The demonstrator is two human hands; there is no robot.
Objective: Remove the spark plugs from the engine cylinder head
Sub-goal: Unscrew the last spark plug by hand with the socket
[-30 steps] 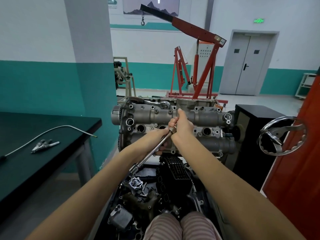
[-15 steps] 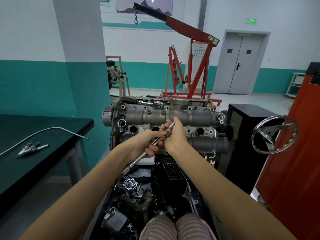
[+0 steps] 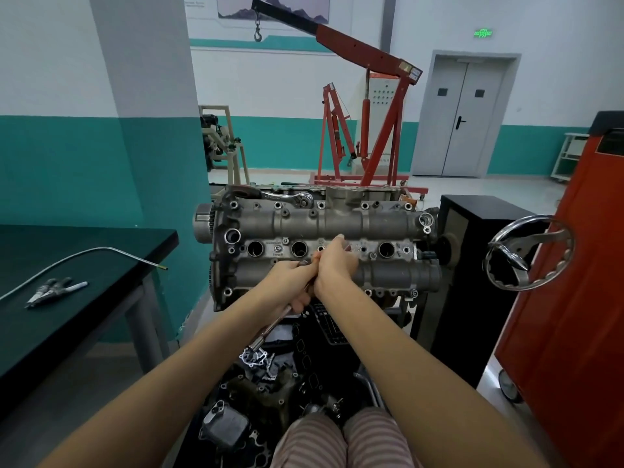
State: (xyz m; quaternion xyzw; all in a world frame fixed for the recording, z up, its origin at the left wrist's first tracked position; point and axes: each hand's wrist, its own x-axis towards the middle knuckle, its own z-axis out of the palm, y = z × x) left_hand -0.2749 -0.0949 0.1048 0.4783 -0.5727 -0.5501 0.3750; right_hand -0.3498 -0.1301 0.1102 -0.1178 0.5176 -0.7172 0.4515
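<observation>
The grey cylinder head (image 3: 337, 224) stands on its mount in front of me, its row of round plug wells facing me. Two wells on the left (image 3: 255, 248) and one on the right (image 3: 386, 250) show open and dark. My left hand (image 3: 293, 282) grips the handle of a long ratchet wrench (image 3: 270, 329), whose free end points down towards me. My right hand (image 3: 334, 261) is curled over the wrench head at the third well, hiding the socket and that well. Removed spark plugs (image 3: 54, 290) lie on the black table at the left.
A black table (image 3: 101, 265) at the left carries a bent metal tube (image 3: 84, 256). A second ratchet (image 3: 293, 197) lies on top of the head. A handwheel (image 3: 526, 253) sticks out at the right beside a red cabinet (image 3: 574, 265). Loose engine parts (image 3: 256, 393) fill a bin below.
The wrench handle has swung down towards me, so it lies lower and steeper than before. Both hands have stayed on it at the third well. My view has shifted slightly to the right.
</observation>
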